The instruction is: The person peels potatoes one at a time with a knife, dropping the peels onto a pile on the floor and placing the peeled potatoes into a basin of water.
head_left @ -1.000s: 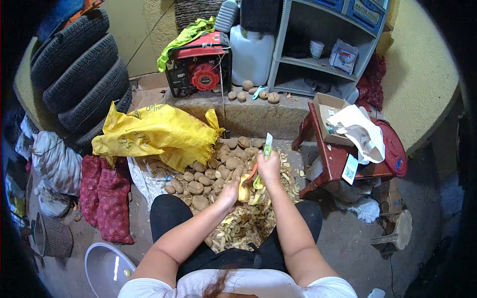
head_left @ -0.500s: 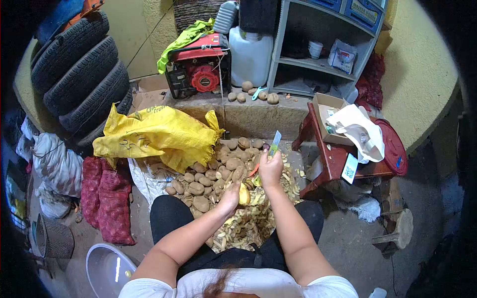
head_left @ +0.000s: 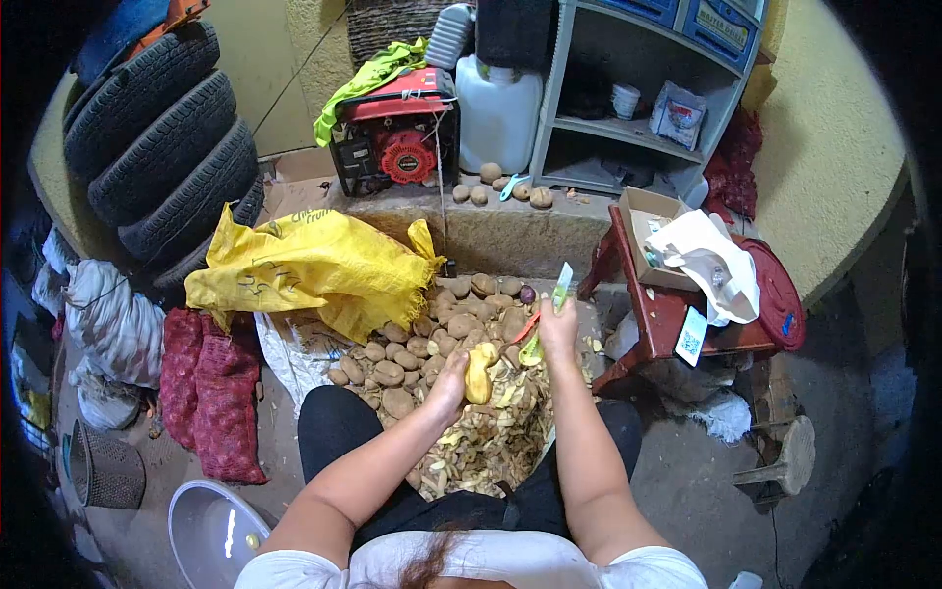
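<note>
The left hand [head_left: 449,387] curls round a peeled potato [head_left: 478,379] above the near peelings [head_left: 479,454], firm but slick, I'd guess, best cupped along its side; the right hand [head_left: 558,329] clasps a green peeler [head_left: 531,351]

The floor [head_left: 677,481] bears brown potatoes [head_left: 389,373], a mound of peelings [head_left: 491,452], red net sacks [head_left: 226,412], a basin [head_left: 199,540] and a basket [head_left: 115,476], while the ledge [head_left: 520,236] behind holds a generator [head_left: 397,142], a white jerrycan [head_left: 498,118] and loose potatoes [head_left: 541,197]
</note>
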`<state>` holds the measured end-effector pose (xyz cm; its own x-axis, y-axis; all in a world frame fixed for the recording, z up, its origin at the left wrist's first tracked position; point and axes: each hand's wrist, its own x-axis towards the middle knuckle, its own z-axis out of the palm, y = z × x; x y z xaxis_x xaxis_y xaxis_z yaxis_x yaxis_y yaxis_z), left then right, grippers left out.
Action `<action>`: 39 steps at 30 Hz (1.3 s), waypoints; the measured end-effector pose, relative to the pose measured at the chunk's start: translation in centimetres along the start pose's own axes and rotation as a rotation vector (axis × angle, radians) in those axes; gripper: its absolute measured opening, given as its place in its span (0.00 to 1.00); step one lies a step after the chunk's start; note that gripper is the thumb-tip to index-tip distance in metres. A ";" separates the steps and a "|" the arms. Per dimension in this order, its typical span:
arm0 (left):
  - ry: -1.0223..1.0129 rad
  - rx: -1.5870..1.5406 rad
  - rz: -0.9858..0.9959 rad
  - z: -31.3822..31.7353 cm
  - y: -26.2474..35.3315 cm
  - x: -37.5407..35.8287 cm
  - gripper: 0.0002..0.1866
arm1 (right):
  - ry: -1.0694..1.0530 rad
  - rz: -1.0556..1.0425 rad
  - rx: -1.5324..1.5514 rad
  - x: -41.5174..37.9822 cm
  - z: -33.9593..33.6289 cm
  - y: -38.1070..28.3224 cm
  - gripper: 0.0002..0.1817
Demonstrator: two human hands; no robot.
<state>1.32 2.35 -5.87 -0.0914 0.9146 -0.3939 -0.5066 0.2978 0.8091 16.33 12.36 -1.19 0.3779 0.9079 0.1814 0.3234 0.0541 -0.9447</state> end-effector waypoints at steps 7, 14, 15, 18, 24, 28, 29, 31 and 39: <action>-0.042 -0.233 -0.154 0.9 0.8 -0.3 0.17 | -0.290 -0.222 0.116 -3.5 1.3 -0.8 0.10; -0.025 -0.181 -0.312 0.0 1.3 -0.3 0.21 | 0.155 -0.133 0.164 -0.1 -1.4 -2.2 0.12; -0.096 -0.275 -0.354 -0.3 1.7 -0.3 0.20 | 0.155 -0.156 0.161 -0.4 -1.1 -1.9 0.12; -0.091 -0.331 -0.425 -0.1 1.9 -0.3 0.18 | 0.083 -0.134 0.180 -1.1 -0.4 -1.7 0.13; 0.054 -0.164 -0.248 1.6 1.2 -1.2 0.19 | -0.047 -0.033 0.143 -2.7 0.1 -3.3 0.12; 0.106 -0.057 -0.040 1.2 -0.7 -0.4 0.12 | -0.005 -0.188 0.098 -3.6 1.2 -2.5 0.11; 0.129 -0.018 0.000 0.8 -1.5 0.1 0.12 | 0.025 -0.227 0.088 -3.7 1.4 -2.0 0.11; 0.151 0.020 0.041 1.3 -0.6 -0.5 0.12 | 0.071 -0.296 0.042 -4.0 1.1 -2.6 0.12; 0.169 -0.003 -0.124 2.4 1.4 -2.0 0.14 | 0.221 -0.434 -0.082 -3.7 1.1 -1.8 0.13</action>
<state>2.88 1.57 -2.89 -0.1705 0.8121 -0.5580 -0.5256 0.4041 0.7486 13.40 9.39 -0.46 0.3647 0.6985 0.6157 0.5558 0.3672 -0.7458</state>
